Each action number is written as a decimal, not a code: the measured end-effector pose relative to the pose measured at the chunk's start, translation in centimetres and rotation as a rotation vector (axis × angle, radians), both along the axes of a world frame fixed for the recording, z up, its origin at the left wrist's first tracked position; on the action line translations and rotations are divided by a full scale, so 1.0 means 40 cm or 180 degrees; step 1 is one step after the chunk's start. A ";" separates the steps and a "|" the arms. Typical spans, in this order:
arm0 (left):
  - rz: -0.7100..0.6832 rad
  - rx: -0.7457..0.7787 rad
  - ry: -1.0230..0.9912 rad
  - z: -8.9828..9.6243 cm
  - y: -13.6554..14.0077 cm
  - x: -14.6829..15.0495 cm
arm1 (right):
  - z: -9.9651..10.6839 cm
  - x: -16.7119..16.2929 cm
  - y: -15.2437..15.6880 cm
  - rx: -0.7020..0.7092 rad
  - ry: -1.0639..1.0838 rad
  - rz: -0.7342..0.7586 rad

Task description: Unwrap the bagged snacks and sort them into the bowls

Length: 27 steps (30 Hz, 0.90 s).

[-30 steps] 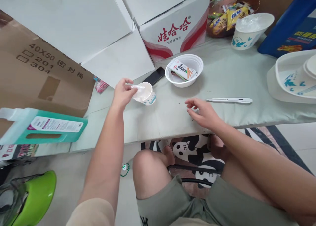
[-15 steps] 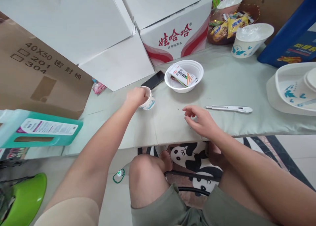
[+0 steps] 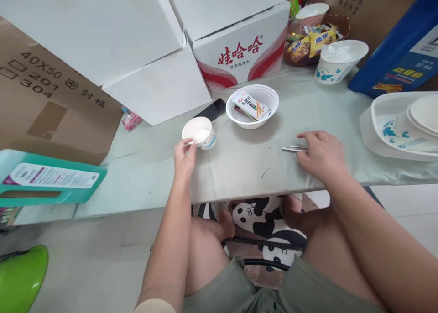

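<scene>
Utility knife (image 3: 290, 149) and paper cup (image 3: 201, 134) on a cloth-covered table (image 3: 236, 176). The knife lies to the right of and nearer than the white bowl (image 3: 271, 104), its right-hand end hidden beneath the right hand (image 3: 323, 153); thumb and forefinger are spread to either side of the shaft, but whether any finger is closed on it cannot be told. The cup, left of the bowl, is met at its near rim by the fingertips of the left hand (image 3: 185, 160) — whether its wall is pinched cannot be told. A secure hold is best taken on the handle, with fingers kept clear of the tip; the thin-walled cup should be steadied only lightly. The knife's long axis is laid roughly parallel to the table's front edge, its narrow tip directed left — the cup's mouth is turned upward.
</scene>
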State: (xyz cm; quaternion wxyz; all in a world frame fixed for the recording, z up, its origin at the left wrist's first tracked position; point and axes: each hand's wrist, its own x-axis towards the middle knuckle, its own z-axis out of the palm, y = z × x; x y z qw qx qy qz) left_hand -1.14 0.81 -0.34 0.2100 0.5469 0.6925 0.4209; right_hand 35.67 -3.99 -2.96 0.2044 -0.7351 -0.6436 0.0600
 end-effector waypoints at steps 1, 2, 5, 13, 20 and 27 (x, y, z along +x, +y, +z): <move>-0.0085 -0.0090 -0.0279 -0.020 0.001 0.014 | -0.008 0.015 -0.004 -0.0158 -0.0136 -0.0028; -0.0166 -0.0131 -0.0542 -0.034 0.004 0.029 | -0.015 0.025 -0.008 -0.0270 -0.0238 -0.0021; -0.0296 -0.0034 -0.1066 -0.054 0.004 0.062 | -0.024 0.030 -0.012 -0.0285 -0.0363 0.0025; 0.0195 0.0233 -0.1746 -0.035 -0.082 0.065 | -0.003 -0.080 -0.004 0.0661 0.0352 0.1122; 0.0037 -0.0188 -0.2160 -0.016 -0.088 -0.012 | -0.017 -0.210 -0.032 0.0664 0.0569 0.1731; 0.0222 0.0495 -0.2725 -0.006 -0.033 -0.044 | -0.014 -0.382 -0.048 0.0668 0.0883 0.2249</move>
